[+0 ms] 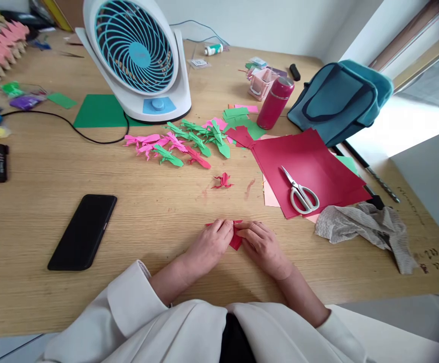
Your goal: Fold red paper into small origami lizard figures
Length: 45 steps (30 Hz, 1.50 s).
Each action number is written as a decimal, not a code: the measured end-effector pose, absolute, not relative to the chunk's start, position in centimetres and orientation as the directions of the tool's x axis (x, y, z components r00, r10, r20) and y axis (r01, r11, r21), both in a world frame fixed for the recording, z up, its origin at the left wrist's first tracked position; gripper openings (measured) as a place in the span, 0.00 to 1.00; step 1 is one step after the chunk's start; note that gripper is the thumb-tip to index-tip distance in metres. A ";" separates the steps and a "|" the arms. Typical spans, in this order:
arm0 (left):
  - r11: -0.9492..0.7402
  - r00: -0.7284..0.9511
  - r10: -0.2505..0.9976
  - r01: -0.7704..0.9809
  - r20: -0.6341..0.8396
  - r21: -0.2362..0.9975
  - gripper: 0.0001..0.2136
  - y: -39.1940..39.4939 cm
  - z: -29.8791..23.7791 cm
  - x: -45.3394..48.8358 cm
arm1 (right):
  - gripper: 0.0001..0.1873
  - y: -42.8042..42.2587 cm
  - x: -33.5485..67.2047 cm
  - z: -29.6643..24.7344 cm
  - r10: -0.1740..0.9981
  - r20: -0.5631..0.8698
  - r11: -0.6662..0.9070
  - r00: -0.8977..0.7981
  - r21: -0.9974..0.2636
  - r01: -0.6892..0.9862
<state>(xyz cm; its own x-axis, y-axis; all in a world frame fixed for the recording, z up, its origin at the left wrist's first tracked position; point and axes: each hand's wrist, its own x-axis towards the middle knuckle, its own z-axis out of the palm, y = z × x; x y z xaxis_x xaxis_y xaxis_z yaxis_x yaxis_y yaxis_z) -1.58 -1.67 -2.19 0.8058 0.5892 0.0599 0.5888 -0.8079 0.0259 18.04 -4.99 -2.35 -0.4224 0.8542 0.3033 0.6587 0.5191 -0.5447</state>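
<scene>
left hand and right hand meet at the lower centre of the frame, resting on the bench. between them lies a small red paper piece, partly folded and flat on the bench surface. the grip of the left hand is clamped on the left edge of the red paper piece, fingertips curled down onto it. the grip of the right hand is clamped on its right edge in the same way. most of the paper is hidden under the fingers.

just above the hands, at frame centre, a small red folded figure sits alone on the bench. further up, a row of pink and green folded figures lies in front of a white and blue fan. a green sheet lies under the fan base, and a black cable runs across it to the left.

right of centre, a stack of red sheets carries a pair of scissors with the blades closed. a crumpled cloth lies just beside the stack at the lower right. a red bottle stands upright above the stack, near a blue bag.

a black phone lies face down at the lower left, well apart from the hands.
</scene>
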 end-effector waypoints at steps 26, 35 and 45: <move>-0.830 0.822 0.557 0.553 0.117 0.070 0.18 -1.6 -2.3 -2.2 | 0.12 -5.2 19.6 -2.5 0.822 0.259 0.563 -0.507 -0.502 0.656; -0.832 0.828 0.553 0.554 0.094 0.020 0.18 -1.4 -1.8 -1.9 | 0.12 -5.0 20.0 -2.6 0.805 0.255 0.578 -0.536 -0.537 0.614; -0.833 0.831 0.553 0.553 0.051 0.014 0.18 -1.4 -1.6 -1.9 | 0.12 -4.5 17.7 -1.9 0.948 0.160 0.315 -0.276 -0.605 0.731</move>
